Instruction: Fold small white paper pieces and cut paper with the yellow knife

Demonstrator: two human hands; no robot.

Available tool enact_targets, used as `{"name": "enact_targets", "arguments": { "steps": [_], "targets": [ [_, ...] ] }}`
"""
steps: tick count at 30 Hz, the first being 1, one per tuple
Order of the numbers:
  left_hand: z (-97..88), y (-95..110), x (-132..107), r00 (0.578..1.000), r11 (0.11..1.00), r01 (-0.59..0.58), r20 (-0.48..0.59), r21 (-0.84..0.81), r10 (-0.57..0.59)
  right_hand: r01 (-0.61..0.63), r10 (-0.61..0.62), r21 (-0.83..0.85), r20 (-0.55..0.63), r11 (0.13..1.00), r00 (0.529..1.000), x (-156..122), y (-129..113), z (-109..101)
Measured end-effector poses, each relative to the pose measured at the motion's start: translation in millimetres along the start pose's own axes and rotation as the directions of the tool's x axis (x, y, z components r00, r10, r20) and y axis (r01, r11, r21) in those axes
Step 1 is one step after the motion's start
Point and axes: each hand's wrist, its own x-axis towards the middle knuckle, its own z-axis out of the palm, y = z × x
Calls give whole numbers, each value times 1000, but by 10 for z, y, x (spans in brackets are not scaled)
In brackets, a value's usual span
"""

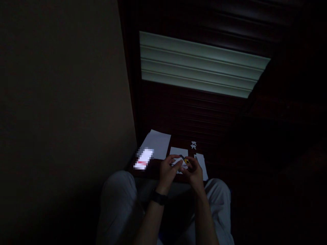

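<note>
Both hands meet above a small dark table, in dim light. My left hand, with a dark band on its wrist, pinches a small piece of white paper. My right hand is closed at the paper's other side, its fingers around a small yellow and dark tool. The tool's exact kind is too dark and small to make out. Behind the hands lies a white sheet, partly covered by them.
Larger white sheets lie at the table's left, near a glowing, pixelated phone-like rectangle. Small white paper cutouts sit at the back. A paper strip is on the right. A slatted wooden panel rises behind; a wall stands left.
</note>
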Motion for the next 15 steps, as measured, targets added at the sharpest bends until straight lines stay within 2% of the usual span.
{"name": "enact_targets", "arguments": {
  "steps": [6,10,15],
  "targets": [
    [11,-16,16,1000,1000,3,7,13,-3,-34,34,-15,24,999,999,4,-9,-25],
    [26,-12,12,999,999,-36,33,22,35,-40,39,7,10,999,999,-5,-7,-16],
    [40,-18,5,999,999,-32,25,3,32,-74,75,44,-23,996,997,-31,-52,0]
  ]
}}
